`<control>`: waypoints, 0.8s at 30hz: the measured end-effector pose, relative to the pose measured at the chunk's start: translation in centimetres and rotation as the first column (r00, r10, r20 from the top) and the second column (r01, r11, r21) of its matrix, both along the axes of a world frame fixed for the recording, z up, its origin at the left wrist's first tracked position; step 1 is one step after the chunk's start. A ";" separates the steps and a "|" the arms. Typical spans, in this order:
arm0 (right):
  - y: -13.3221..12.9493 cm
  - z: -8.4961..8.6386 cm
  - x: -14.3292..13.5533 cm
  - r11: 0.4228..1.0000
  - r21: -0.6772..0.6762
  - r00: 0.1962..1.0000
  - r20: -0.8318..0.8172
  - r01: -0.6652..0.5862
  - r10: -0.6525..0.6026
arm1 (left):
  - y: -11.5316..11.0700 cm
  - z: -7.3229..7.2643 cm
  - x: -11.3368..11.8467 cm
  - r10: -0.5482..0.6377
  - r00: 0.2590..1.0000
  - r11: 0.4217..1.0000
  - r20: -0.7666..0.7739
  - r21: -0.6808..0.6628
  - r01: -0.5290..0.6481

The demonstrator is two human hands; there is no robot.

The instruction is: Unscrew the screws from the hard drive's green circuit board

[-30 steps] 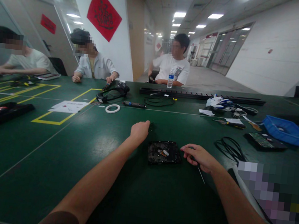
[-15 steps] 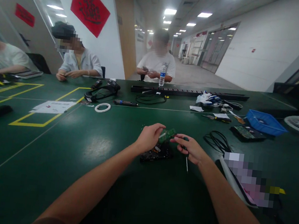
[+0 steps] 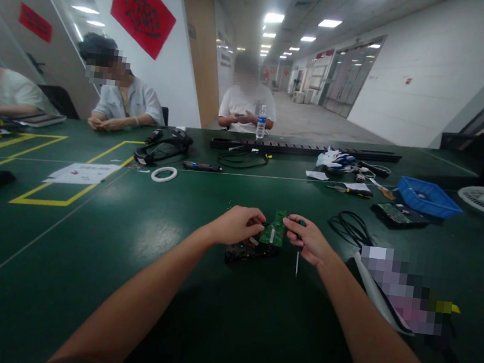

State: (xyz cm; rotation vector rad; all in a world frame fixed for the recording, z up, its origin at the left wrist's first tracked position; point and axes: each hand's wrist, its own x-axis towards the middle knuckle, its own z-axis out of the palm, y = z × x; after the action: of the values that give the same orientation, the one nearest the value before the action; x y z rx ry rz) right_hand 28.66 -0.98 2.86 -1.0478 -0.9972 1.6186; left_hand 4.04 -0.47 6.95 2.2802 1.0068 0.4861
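A green circuit board [image 3: 272,234] is held tilted above a black device housing [image 3: 245,254] on the table, with its printed face towards me. The fingers of my left hand [image 3: 243,225] are closed in a pinch at the board's left edge. Within my right hand [image 3: 308,238] lies a dark-handled screwdriver [image 3: 297,263], its thin shaft pointing down. The thumb and index finger of that hand also meet the board's upper right edge. My left fingers partly cover the back of the housing.
Right of my hands are a coiled black cable [image 3: 350,226], an opened device [image 3: 399,214] and a blue tray [image 3: 428,197]. A white ring [image 3: 164,174] lies left. A water bottle [image 3: 261,122] stands far back, before a seated person [image 3: 248,103]. More people sit left.
The board has turned so that its printed face shows more fully. My left hand has shifted slightly left and down; the screwdriver now hangs more vertically in my right hand.
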 end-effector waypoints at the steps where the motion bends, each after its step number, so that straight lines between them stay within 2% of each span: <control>1: 0.1 -0.1 0.1 1.000 -0.003 1.000 0.001 0.008 -0.008 | 0.0 0.2 -0.3 0.015 0.996 0.997 -0.085 0.079 -0.009; 2: 0.2 -0.1 0.2 1.000 -0.006 1.000 0.002 0.017 -0.017 | -0.1 0.4 -0.6 0.037 0.983 0.988 -0.182 0.153 -0.009; 4: 0.4 -0.3 0.4 1.000 -0.016 1.000 -0.010 0.008 -0.008 | -0.4 0.5 -1.1 0.081 0.935 0.976 -0.346 0.220 -0.003; 6: 0.5 -0.4 0.5 1.000 -0.028 1.000 -0.029 -0.013 0.012 | -0.7 0.1 -1.3 0.090 0.891 0.976 -0.445 0.219 0.011; 9: 0.3 -0.4 0.4 0.999 -0.032 0.999 -0.035 -0.039 0.038 | -0.9 -0.7 -1.2 0.075 0.857 0.980 -0.509 0.198 0.032; 18: -0.1 -0.6 -0.1 0.993 -0.026 0.993 0.035 -0.111 0.112 | -0.2 -1.3 -1.6 -0.019 0.855 0.984 -0.517 0.141 0.108; 24: -0.4 -0.8 -1.1 0.991 -0.026 0.986 0.097 -0.133 0.135 | -0.1 -0.4 -1.4 -0.036 0.933 0.986 -0.358 0.137 0.091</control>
State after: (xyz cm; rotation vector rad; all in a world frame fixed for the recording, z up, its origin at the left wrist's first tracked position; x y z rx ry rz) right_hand 27.59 -1.39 2.03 -1.1030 -1.1407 1.7018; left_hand 2.65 -0.61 6.56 2.5897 1.0918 0.1254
